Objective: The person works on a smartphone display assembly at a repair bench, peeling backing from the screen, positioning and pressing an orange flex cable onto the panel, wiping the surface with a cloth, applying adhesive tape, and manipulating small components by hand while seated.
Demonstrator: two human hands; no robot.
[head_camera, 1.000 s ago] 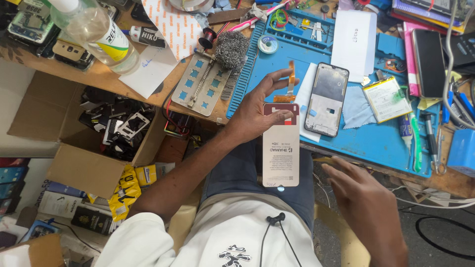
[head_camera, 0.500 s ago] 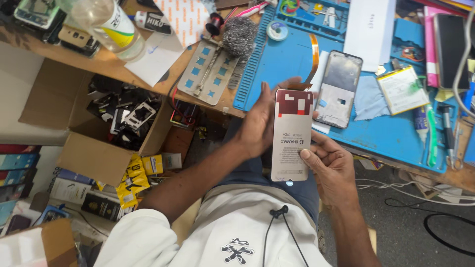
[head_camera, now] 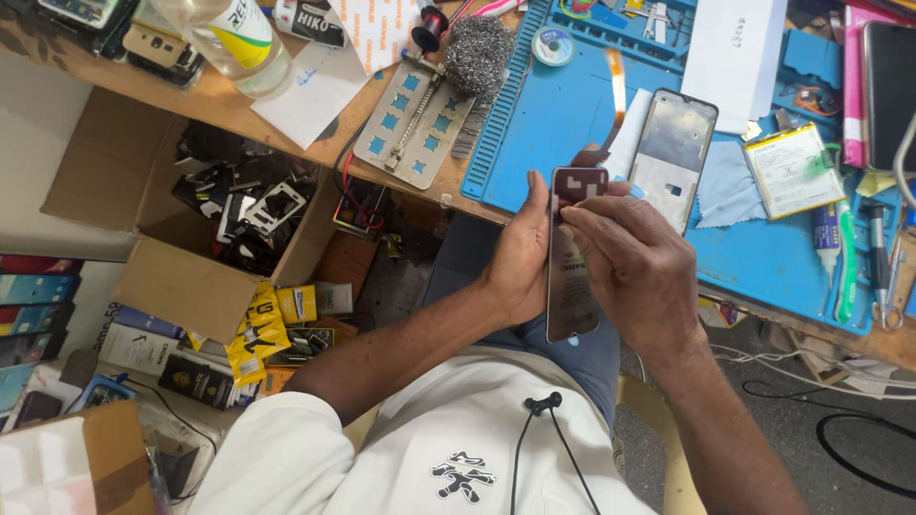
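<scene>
Phone screen panel (head_camera: 571, 257) stands upright between your hands, above your lap and just short of the blue mat (head_camera: 763, 257). Your left hand (head_camera: 520, 253) grips its edge; your right hand (head_camera: 630, 262) pinches its upper face. Behind it lies an opened phone frame (head_camera: 676, 153).

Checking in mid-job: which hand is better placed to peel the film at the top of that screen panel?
Probably the right hand: its fingertips already sit at the top edge of the screen panel, while the left hand grips the panel's side, steadying it.
</scene>
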